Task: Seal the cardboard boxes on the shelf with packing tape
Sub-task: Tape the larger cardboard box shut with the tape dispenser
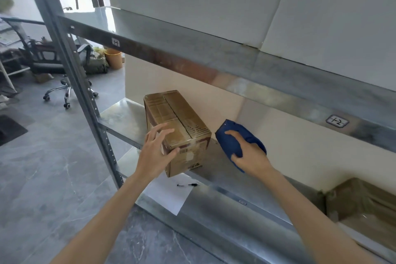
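"Cardboard box (pixel 177 122): which step is this?"
"The start of taping, I think. The left hand (pixel 155 150), fingers spread and straight, touches its near corner. The right hand (pixel 248 154) is wrapped around the blue tape dispenser (pixel 233 139), just beside the box. The box stands on the metal shelf (pixel 120 118)."
"And next?"
"Steady the box, then bring the dispenser onto the top seam (pixel 177 118)."

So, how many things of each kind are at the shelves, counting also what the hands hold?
Cardboard boxes: 2 (middle shelf box; blurred lower-right box)
Blue tape dispenser: 1, in the right hand
White paper sheet: 1
Small dark pieces on the sheet: 2
Total: 6
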`<state>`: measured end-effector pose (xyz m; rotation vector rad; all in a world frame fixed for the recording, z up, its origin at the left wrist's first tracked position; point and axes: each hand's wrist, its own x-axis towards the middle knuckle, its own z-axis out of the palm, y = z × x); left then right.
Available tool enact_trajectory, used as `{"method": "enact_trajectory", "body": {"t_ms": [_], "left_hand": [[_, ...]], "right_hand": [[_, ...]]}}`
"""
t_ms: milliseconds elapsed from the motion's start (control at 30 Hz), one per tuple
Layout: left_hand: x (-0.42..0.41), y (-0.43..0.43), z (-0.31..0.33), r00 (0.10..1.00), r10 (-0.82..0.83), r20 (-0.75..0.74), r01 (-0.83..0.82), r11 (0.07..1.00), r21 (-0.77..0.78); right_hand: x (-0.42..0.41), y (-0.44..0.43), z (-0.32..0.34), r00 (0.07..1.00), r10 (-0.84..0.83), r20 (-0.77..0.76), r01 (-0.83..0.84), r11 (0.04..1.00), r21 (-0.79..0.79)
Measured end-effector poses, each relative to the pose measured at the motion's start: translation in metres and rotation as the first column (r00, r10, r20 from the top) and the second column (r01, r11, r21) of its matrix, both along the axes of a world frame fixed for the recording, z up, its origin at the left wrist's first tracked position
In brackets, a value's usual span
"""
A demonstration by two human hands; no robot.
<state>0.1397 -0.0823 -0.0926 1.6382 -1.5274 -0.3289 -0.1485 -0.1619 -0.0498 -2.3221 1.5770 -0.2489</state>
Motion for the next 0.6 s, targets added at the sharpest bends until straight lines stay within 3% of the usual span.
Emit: {"method": "enact_trajectory", "body": {"t_ms": [100, 200, 300, 433, 600], "left_hand": [[0.006, 0.003, 0.005, 1.000, -0.024, -0.007, 0.023, 0.999, -0.034], [0.011, 0.004, 0.017, 0.999, -0.037, -0.010, 0.037, 0.998, -0.046], [0.014, 0.001, 0.036, 0.994, -0.091, -0.052, 0.089, 0.995, -0.049], [0.018, -0.005, 0.062, 0.974, -0.203, -0.101, 0.203, 0.979, -0.007], [0.027, -0.007, 0.079, 0.877, -0.395, -0.275, 0.443, 0.886, 0.139]], "right_hand": [[0.011, 0.013, 0.019, 0.995, -0.101, -0.012, 0.090, 0.935, -0.342], [0.022, 0.019, 0.037, 0.999, -0.005, 0.043, 0.023, 0.895, -0.446], [0.035, 0.026, 0.051, 0.987, 0.160, 0.027, -0.130, 0.875, -0.466], [0.049, 0.042, 0.061, 0.926, 0.365, -0.100, -0.374, 0.846, -0.380], [0.054, 0.062, 0.065, 0.822, 0.537, -0.191, -0.569, 0.754, -0.327]]}}
